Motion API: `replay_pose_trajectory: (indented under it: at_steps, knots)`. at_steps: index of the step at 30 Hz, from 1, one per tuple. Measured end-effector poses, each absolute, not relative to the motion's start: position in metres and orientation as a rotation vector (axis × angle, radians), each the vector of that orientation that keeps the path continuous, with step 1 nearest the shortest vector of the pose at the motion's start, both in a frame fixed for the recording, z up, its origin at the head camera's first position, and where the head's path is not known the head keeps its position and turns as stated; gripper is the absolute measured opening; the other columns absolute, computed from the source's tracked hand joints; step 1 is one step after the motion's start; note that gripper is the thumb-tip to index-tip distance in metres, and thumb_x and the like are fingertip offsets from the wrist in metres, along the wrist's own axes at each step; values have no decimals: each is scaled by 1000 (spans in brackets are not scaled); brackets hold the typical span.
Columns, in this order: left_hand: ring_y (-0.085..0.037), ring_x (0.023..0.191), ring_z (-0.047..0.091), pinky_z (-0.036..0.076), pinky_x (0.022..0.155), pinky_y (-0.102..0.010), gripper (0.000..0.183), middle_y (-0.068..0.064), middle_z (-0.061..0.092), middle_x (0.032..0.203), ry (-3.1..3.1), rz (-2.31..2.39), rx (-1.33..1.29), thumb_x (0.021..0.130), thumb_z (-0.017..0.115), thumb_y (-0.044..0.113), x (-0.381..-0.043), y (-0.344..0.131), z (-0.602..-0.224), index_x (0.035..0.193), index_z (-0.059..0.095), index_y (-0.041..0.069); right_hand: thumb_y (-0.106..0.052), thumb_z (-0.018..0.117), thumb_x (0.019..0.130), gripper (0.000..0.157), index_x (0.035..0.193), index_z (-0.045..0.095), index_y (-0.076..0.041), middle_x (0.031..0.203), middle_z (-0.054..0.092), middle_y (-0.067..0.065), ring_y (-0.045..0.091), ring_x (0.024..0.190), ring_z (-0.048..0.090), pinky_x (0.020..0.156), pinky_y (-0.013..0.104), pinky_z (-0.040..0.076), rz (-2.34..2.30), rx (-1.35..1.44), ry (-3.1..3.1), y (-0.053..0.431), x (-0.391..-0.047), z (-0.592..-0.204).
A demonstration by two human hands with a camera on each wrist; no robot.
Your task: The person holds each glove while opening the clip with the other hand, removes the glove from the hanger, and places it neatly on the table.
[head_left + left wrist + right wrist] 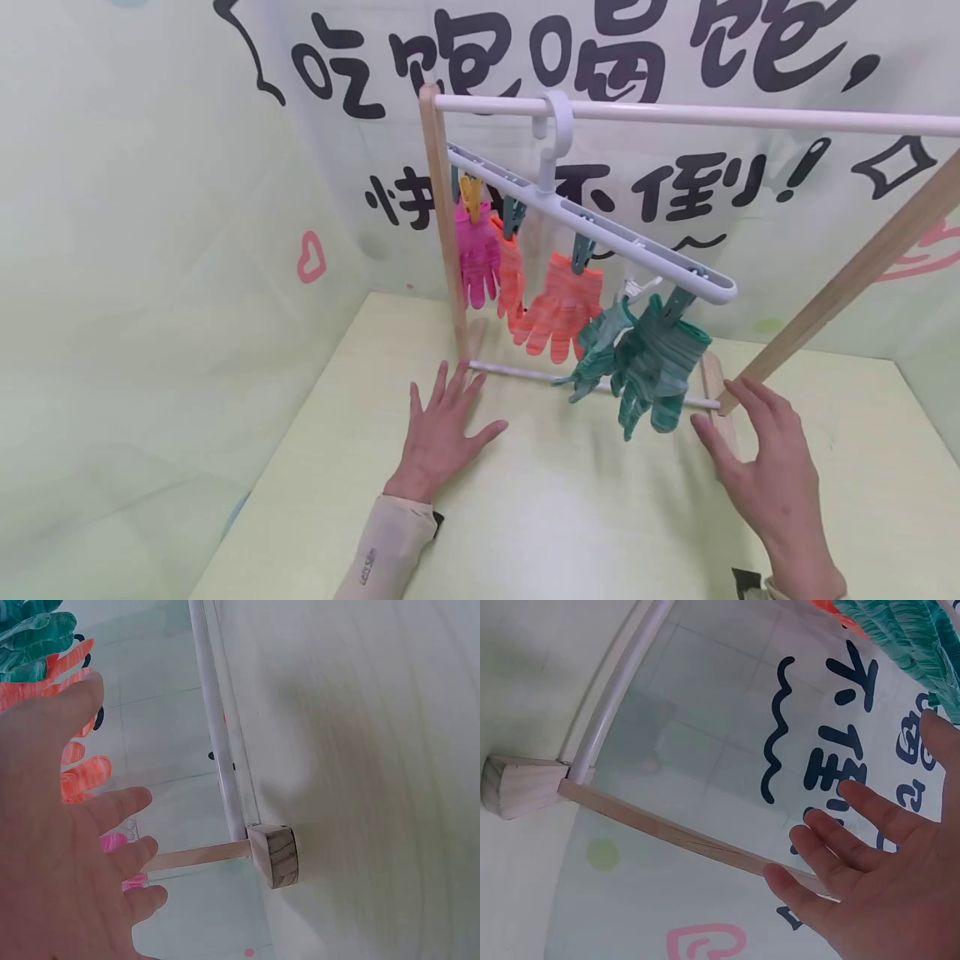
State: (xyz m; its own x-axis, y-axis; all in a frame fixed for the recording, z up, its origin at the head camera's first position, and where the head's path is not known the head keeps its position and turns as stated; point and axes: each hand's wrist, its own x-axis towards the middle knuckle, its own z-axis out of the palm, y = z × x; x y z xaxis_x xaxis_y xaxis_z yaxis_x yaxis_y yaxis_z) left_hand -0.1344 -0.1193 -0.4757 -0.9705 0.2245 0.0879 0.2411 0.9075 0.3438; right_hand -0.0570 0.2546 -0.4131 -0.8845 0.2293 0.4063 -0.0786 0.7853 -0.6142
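Note:
My left hand (442, 437) is spread, fingers straight, near the left foot of a small drying rack and apart from it in the left wrist view, where the wooden foot (274, 856) shows. Beside the lower end of the right wooden post (847, 283) is my right hand (780, 475), its fingers apart and loosely bent around nothing. A pale grey clip hanger (592, 223) hooks over the rack's white top rail (712, 115), tilted down to the right. Clothespins hold pink (478, 250), orange (566, 304) and green gloves (660, 358) on it.
The rack has a left wooden post (444, 225) and a thin white bottom rod (517, 372). It stands on a pale wooden table (570, 517). Behind is a white cloth backdrop (187, 208) with black lettering and pink hearts.

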Motion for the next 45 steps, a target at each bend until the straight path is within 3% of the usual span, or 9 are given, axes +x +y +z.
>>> replay_pose_trajectory:
  at_steps: [9, 16, 19, 22, 27, 31, 34, 38, 45]
  knots:
    - [-32, 165, 13, 11, 126, -74, 79, -1, 25, 175, -3011, -535, -353, 96, 58, 67, -136, -119, -474, 161, 40, 25, -22, 73, 97, 51, 144, 60, -8, 153, 53, 17, 43, 143, 44, 110, 70, 38, 979, -64, -2457, 251, -58, -404]
    - [-32, 164, 16, 14, 125, -74, 73, -3, 28, 174, -2996, -606, -318, 100, 56, 60, -139, -119, -474, 161, 41, 23, -17, 72, 97, 47, 143, 62, -14, 146, 60, 12, 6, 139, 46, 115, 17, 30, 1024, 0, -2381, 239, -62, -394]
    - [-31, 164, 17, 16, 126, -73, 69, -3, 30, 173, -2963, -657, -304, 103, 55, 57, -140, -120, -476, 161, 41, 23, -15, 71, 98, 47, 144, 62, -15, 145, 61, 13, -1, 136, 46, 110, 8, 27, 1054, 17, -2366, 234, -63, -391]
    - [-33, 163, 21, 20, 124, -74, 67, -5, 32, 172, -2946, -680, -301, 103, 57, 53, -138, -123, -478, 160, 43, 21, -17, 69, 100, 47, 146, 59, -15, 147, 60, 13, 13, 140, 49, 116, 19, 32, 1089, -18, -2403, 228, -61, -389]
    - [-33, 162, 23, 21, 124, -73, 64, -7, 35, 170, -2953, -691, -289, 103, 58, 49, -133, -127, -479, 158, 45, 18, -20, 68, 102, 50, 149, 55, -16, 147, 59, 17, 38, 140, 50, 122, 61, 34, 1171, -34, -2419, 221, -62, -386]
    - [-34, 161, 25, 22, 123, -73, 62, -8, 37, 170, -2937, -706, -307, 104, 58, 47, -133, -126, -478, 158, 46, 17, -17, 71, 99, 51, 148, 57, -20, 137, 67, 8, 10, 136, 55, 123, 38, 36, 1204, -13, -2362, 217, -68, -380]
    - [-34, 161, 27, 24, 123, -73, 60, -8, 38, 169, -2925, -717, -319, 105, 58, 44, -134, -125, -478, 157, 47, 17, -13, 73, 97, 50, 145, 60, -19, 126, 67, -14, -13, 121, 53, 111, 16, 34, 1211, 6, -2325, 213, -73, -376]
    - [-34, 159, 31, 26, 122, -73, 57, -7, 41, 167, -2900, -751, -331, 105, 58, 42, -135, -120, -478, 155, 50, 15, -12, 76, 94, 44, 137, 65, -13, 111, 60, -31, -16, 110, 53, 103, 13, 36, 1201, 29, -2287, 208, -81, -371]
    - [-32, 152, 44, 33, 119, -70, 49, -7, 51, 160, -2814, -796, -379, 105, 61, 37, -139, -111, -477, 147, 59, 13, -11, 78, 93, 31, 121, 70, -1, 99, 74, 13, -15, 92, 55, 89, 10, 41, 1135, 49, -2248, 205, -95, -360]
